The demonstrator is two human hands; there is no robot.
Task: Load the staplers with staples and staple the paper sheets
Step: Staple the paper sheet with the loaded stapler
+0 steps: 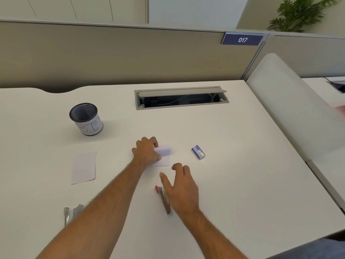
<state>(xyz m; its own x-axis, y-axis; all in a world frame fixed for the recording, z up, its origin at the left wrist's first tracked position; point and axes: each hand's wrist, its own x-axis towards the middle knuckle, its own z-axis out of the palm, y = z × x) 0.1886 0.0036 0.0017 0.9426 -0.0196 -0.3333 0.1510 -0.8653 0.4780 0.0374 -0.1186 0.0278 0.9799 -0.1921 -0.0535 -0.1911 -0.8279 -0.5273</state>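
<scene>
My left hand [146,151] grips a small stack of paper sheets [164,154] at mid-table, curling the top sheet up. My right hand [180,186] hovers open just right of a stapler with a pink end [164,199] that lies on the white table [242,165]; I cannot tell whether the hand touches it. A second, silver stapler [70,214] lies at the near left, partly hidden by my left forearm. Another paper stack [84,167] lies flat at the left. A small blue staple box [198,151] sits to the right of the held sheets.
A black mesh cup with a white label [86,119] stands at the back left. A cable hatch with its lid raised [181,98] is set into the table at the back. Grey partition walls bound the far side; a white divider [291,109] runs along the right.
</scene>
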